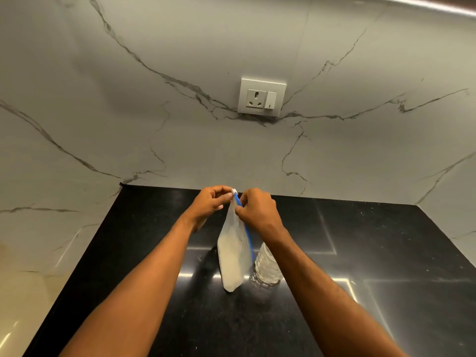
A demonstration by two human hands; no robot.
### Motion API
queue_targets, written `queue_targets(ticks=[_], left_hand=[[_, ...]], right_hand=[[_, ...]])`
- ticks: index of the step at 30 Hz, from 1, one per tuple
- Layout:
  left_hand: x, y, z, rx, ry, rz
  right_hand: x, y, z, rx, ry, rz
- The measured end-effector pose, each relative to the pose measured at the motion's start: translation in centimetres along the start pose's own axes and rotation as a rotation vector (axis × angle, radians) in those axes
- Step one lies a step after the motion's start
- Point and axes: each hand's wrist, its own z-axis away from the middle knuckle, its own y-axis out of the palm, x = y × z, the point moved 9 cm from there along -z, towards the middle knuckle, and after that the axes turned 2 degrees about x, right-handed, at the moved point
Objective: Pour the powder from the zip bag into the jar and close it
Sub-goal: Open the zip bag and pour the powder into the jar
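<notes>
So this is pretty much the very start of the job, as far as I can tell. The bag (233, 256) stands on its bottom corner on the black counter (386, 253), held upright, with white powder (231, 266) filling its lower half. None of it has gone anywhere yet.

Left hand (210, 203) pinches the top corner of the bag, right by the little white slider (234, 191). Right hand (257, 211) is closed on the blue zip strip (239, 202) a bit lower down that top edge. Both are gripping the bag, neither is free. Looks to me like the zip is being worked open, but I can't tell how far it's open, the strip is edge-on to the camera and half hidden by the right hand.

The jar (265, 266) sits on the counter just right of the bag, touching it or nearly, partly behind the right forearm. It's clear textured glass and it looks empty from what shows. Its mouth is hidden by the arm, so I can't say whether a lid is on it, and I don't see a lid lying anywhere on the counter either.

So what's left, by my reckoning: finish opening the zip, lift and tip the bag over the jar, get the powder in, then close the jar. Basically everything
</notes>
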Motion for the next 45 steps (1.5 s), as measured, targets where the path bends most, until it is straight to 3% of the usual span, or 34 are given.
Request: queue_targets(ticks=[10, 15, 22, 33, 45], left_hand=[[-7.8, -1.6, 3.2, -0.085, 0.260, 0.253], [-12.3, -0.4, 4.3, -0.087, 0.372, 0.271], [-15.9, 0.8, 6.2, -0.107, 0.460, 0.230], [-17.2, 2.7, 7.5, -0.155, 0.484, 0.222], [-17.0, 3.3, 6.9, -0.182, 0.460, 0.163]], right_hand=[[4.8, -6.5, 0.9, -0.025, -0.224, 0.028], [8.3, -10.8, 2.1, -0.132, -0.402, -0.086], [10.2, -13.7, 3.2, -0.215, -0.515, -0.162], [9.6, -15.3, 5.0, -0.319, -0.522, -0.098], [6.7, -16.0, 6.2, -0.306, -0.455, -0.128]])
